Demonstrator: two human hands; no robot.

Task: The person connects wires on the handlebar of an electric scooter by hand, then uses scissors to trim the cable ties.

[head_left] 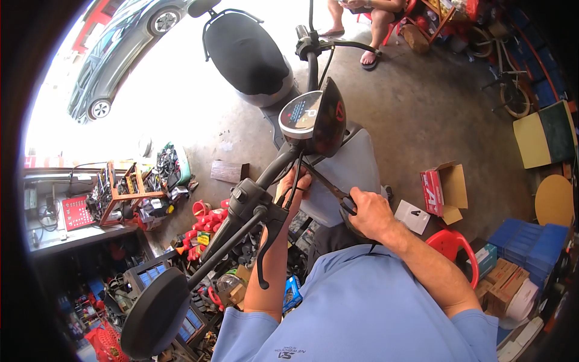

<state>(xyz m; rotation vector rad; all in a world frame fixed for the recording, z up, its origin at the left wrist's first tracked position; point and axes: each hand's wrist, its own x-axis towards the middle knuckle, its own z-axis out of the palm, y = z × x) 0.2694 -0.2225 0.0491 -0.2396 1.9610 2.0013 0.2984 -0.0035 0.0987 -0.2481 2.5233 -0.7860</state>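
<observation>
An electric scooter with a round lit display (300, 114) stands in front of me, its handlebar (278, 168) running toward my left. Just below the display, my left hand (295, 182) is closed around thin black cables (294, 192); its fingertips are partly hidden by them. My right hand (371, 212) grips the dark looped handles of a pair of scissors (330, 186). The scissors' tips point up and left to the cables under the display, near my left fingers. Whether the blades touch a cable, I cannot tell. Behind the tool is the light grey front panel (356, 158).
A brake lever (263, 259) and a mirror (155, 314) jut out at my left. Red parts (208, 226) and loose items crowd the floor there. An open carton (445, 192), a red chair (453, 250) and blue bins (531, 247) stand right. Another person's legs (381, 27) show behind.
</observation>
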